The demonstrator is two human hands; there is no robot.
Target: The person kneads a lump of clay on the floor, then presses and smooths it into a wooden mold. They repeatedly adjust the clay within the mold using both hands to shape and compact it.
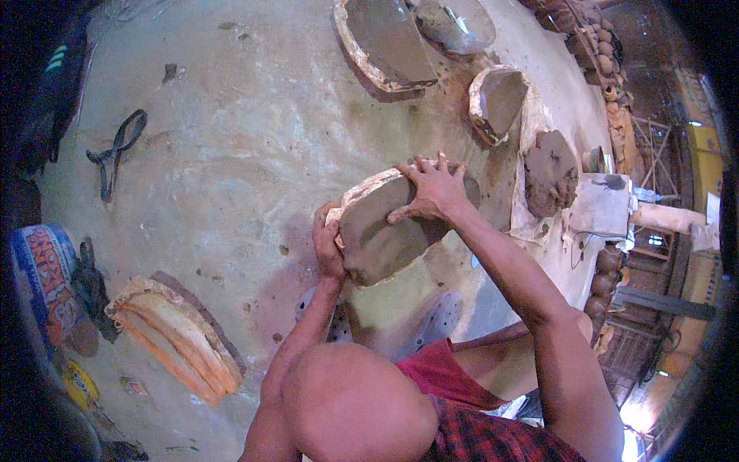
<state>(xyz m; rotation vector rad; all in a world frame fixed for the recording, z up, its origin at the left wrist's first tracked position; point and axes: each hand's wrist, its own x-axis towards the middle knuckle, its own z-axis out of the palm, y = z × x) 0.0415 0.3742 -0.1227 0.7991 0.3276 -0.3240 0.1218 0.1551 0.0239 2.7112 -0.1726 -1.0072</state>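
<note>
A pale, rough-edged mould [368, 187], likely plaster, sits tilted in front of me, filled with smooth, wet grey-brown clay [385, 239]. My left hand [329, 245] is wrapped round its left end, fingers over the rim. Across the far right part of the clay lies my right hand [436, 191], fingers spread toward the far rim and thumb stretched out on the clay surface. Just right of that hand, a large lump of dark raw clay [550, 173] rests on a pale cloth or sheet [531, 223].
Beyond stand a larger clay-lined mould [392, 46], a shallow basin [476, 23] and a smaller clay-lined mould [502, 104]. A long orange-stained mould [181, 335] lies at lower left, near a blue printed bag [48, 269]. A black strap [117, 154] lies left; round pots [606, 281] line the right.
</note>
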